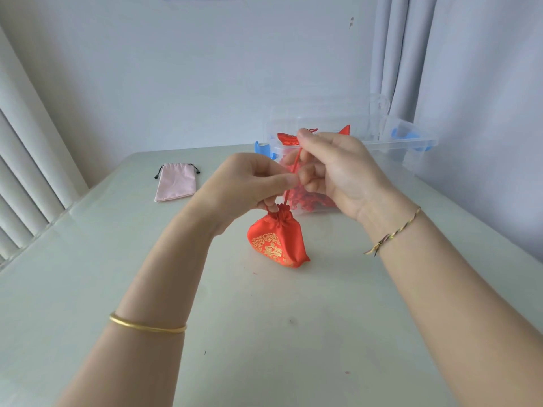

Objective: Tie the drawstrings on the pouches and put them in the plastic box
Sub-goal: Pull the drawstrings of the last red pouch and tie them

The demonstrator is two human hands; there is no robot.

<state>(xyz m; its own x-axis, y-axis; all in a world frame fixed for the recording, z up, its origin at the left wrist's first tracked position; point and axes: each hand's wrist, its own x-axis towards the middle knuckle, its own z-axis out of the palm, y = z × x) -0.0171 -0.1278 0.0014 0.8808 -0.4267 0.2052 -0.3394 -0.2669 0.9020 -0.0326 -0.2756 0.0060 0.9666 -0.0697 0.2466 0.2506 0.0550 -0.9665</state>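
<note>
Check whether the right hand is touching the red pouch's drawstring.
Touching. The head view shows the right hand pinching the red drawstring, which runs taut up from the red pouch.

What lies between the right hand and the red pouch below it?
In the head view, a red drawstring runs from the right hand down to the red pouch; the left hand pinches it partway.

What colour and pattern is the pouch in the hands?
Red with a gold floral brocade pattern: the pouch, clearest in the head view, the only one.
</note>
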